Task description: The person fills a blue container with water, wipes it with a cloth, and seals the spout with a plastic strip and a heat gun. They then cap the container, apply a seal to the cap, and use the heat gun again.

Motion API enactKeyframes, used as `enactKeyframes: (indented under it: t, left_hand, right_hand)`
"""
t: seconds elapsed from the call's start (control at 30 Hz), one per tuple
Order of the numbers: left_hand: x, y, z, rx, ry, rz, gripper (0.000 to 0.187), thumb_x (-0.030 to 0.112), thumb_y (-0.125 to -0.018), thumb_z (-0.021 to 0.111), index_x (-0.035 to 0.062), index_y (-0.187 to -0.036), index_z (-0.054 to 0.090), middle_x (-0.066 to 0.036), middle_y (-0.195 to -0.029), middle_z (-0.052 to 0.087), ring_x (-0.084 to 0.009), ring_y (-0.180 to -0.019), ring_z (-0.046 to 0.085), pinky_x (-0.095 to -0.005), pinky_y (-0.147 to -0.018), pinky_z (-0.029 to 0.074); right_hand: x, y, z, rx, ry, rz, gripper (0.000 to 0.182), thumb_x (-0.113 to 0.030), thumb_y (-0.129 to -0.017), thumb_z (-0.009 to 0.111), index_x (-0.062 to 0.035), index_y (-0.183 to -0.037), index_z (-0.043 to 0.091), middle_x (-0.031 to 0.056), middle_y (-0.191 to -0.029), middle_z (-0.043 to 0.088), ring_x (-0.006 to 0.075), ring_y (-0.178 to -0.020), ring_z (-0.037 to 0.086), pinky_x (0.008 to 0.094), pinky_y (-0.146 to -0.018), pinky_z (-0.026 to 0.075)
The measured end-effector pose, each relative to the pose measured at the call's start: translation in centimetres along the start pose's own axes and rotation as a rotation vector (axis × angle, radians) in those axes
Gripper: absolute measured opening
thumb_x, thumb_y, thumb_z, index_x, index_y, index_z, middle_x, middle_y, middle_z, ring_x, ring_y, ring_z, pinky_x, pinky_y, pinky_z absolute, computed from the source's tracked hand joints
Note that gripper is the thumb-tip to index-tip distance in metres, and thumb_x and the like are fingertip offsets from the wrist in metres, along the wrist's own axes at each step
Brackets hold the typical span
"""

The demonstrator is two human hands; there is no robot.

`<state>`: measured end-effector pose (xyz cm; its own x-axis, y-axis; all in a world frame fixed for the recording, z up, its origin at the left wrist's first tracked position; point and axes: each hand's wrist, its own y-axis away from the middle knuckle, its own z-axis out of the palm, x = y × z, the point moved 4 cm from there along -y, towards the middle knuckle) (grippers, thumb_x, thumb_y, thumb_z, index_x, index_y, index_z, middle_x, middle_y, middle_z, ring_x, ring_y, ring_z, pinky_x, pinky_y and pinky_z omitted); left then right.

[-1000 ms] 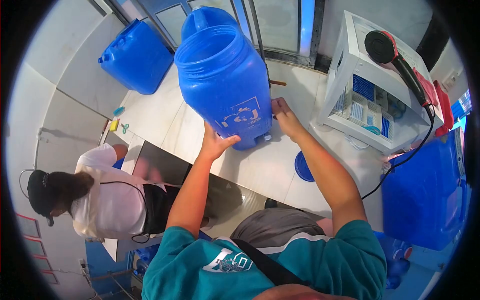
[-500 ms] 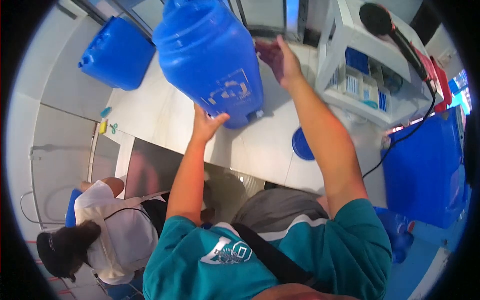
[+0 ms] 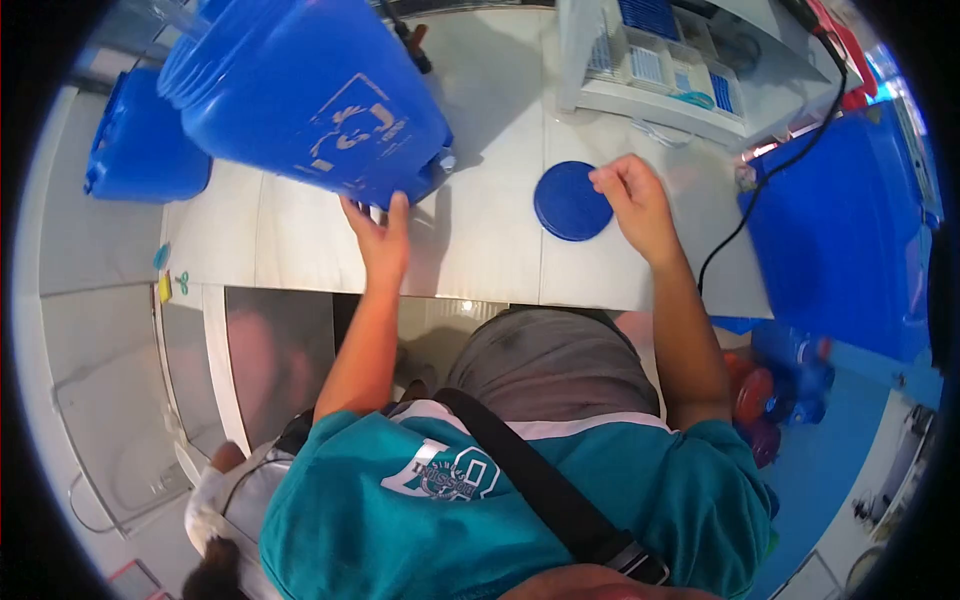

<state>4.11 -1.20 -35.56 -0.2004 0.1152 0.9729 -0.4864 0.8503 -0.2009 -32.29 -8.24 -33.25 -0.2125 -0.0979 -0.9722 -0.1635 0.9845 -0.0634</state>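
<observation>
A large blue jug [image 3: 310, 110] leans over the white counter, its threaded mouth toward the upper left. On its lower right is a small pale spout or plug [image 3: 446, 160]. My left hand [image 3: 380, 245] grips the jug's bottom edge, thumb in front and the other fingers partly hidden. A round blue lid [image 3: 570, 203] lies flat on the counter to the right of the jug. My right hand [image 3: 640, 205] is at the lid's right rim, fingers curled together with the tips touching the edge.
Another blue jug [image 3: 145, 140] stands at the far left, near scissors [image 3: 182, 283] and a yellow item [image 3: 165, 289]. At upper right is a white cabinet [image 3: 650, 105] with small trays. A black cable [image 3: 765, 185] crosses by a big blue bin [image 3: 840, 230]. Another person [image 3: 240, 500] is at lower left.
My right hand has left the jug's side and come down to the lid. My left hand stays on the jug's bottom. The view has shifted.
</observation>
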Motion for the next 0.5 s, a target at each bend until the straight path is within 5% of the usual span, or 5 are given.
enactKeyframes:
  t: [0.07, 0.17, 0.27, 0.37, 0.5]
  left_hand:
    - [-2.0, 3.1, 0.7, 0.023, 0.012, -0.054, 0.104, 0.033, -0.086, 0.080, 0.0009, -0.157, 0.011, -0.022, -0.152, 0.035, -0.0322, -0.142, 0.034, -0.0457, -0.116, 0.031]
    - [-2.5, 6.6, 1.7, -0.119, -0.433, 0.158, 0.099, 0.031, -0.083, 0.080, 0.0010, -0.155, 0.020, -0.026, -0.152, 0.034, -0.0378, -0.141, 0.035, -0.0507, -0.117, 0.028]
    - [1.5, 7.8, 4.9, -0.575, -0.723, 0.249, 0.076, 0.034, -0.077, 0.080, 0.0028, -0.139, 0.048, -0.024, -0.139, 0.044, -0.0436, -0.131, 0.040, -0.0512, -0.108, 0.033]
    - [2.0, 7.6, 6.4, -0.669, -0.882, 0.471, 0.067, 0.035, -0.078, 0.079, 0.0075, -0.133, 0.054, -0.019, -0.133, 0.050, -0.0398, -0.129, 0.041, -0.0497, -0.106, 0.033]
    - [1.7, 6.0, 7.5, -0.662, -0.860, 0.474, 0.059, 0.035, -0.078, 0.079, 0.0102, -0.127, 0.059, -0.017, -0.131, 0.052, -0.0380, -0.126, 0.045, -0.0499, -0.106, 0.035]
  right_hand:
    - [0.1, 2.9, -1.6, 0.072, 0.088, 0.025, 0.021, -0.022, -0.097, 0.068, -0.0017, -0.095, 0.063, 0.0075, -0.089, 0.070, 0.0164, -0.084, 0.067, 0.0284, -0.077, 0.050]
    - [-0.4, 6.2, -3.1, 0.128, 0.341, -0.022, 0.020, -0.020, -0.094, 0.069, -0.0015, -0.099, 0.063, 0.0123, -0.092, 0.071, 0.0249, -0.086, 0.069, 0.0340, -0.078, 0.052]
    - [0.0, 7.9, -3.3, 0.138, 0.744, -0.080, 0.022, -0.019, -0.089, 0.070, -0.0007, -0.100, 0.066, 0.0163, -0.099, 0.071, 0.0341, -0.093, 0.068, 0.0418, -0.082, 0.053]
    - [0.7, 8.6, -2.5, 0.079, 0.823, -0.023, 0.024, -0.020, -0.086, 0.070, 0.0008, -0.099, 0.068, 0.0188, -0.104, 0.070, 0.0381, -0.100, 0.066, 0.0475, -0.087, 0.052]
    - [0.9, 9.4, -1.5, 0.144, 0.927, -0.155, 0.025, -0.020, -0.085, 0.070, 0.0016, -0.097, 0.070, 0.0199, -0.104, 0.069, 0.0370, -0.099, 0.065, 0.0466, -0.085, 0.053]
